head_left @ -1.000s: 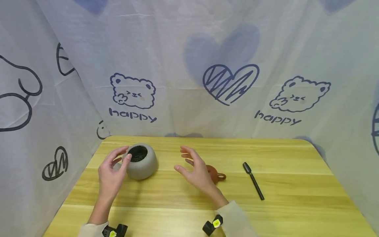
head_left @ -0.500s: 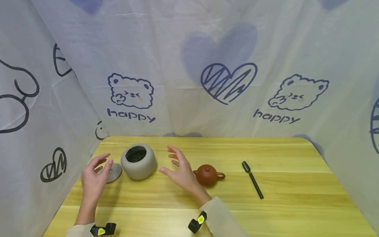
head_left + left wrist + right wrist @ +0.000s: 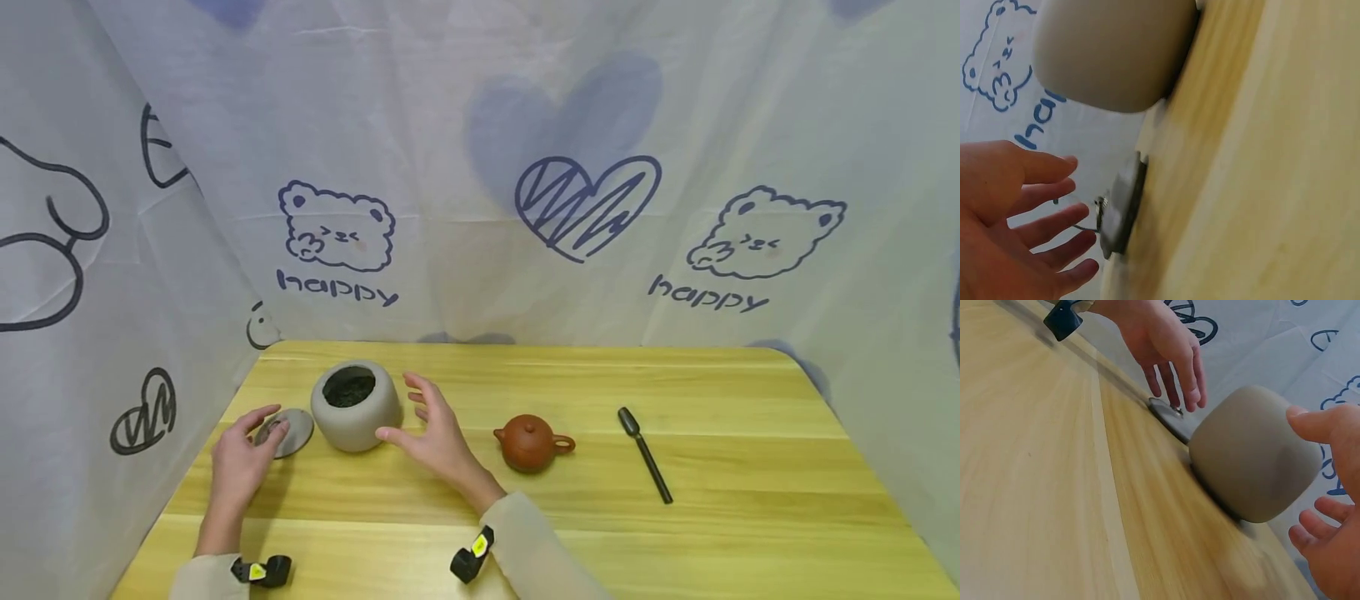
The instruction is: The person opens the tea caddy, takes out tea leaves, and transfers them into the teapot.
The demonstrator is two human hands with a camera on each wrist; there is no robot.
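A round grey jar (image 3: 356, 423) with dark leafy contents stands uncovered at the table's left. Beside it lies its flat grey lid (image 3: 297, 432), which has a small knob (image 3: 1100, 209). My left hand (image 3: 238, 465) hovers at the lid, fingers spread and a little apart from the knob in the left wrist view. On the jar's other side is my right hand (image 3: 437, 443), fingers loosely spread. Its thumb (image 3: 1313, 425) overlaps the jar's edge in the right wrist view; whether it touches, I cannot tell.
A reddish-brown clay teapot (image 3: 528, 445) sits right of my right hand, its handle pointing right. Farther right lies a dark long-handled scoop (image 3: 646, 455). Patterned cloth (image 3: 465, 250) hangs behind the wooden table (image 3: 712, 400) and at its sides.
My left hand has moved from the jar's left side down to the lid. My right hand has shifted left, from in front of the teapot to beside the jar, leaving the teapot fully visible.
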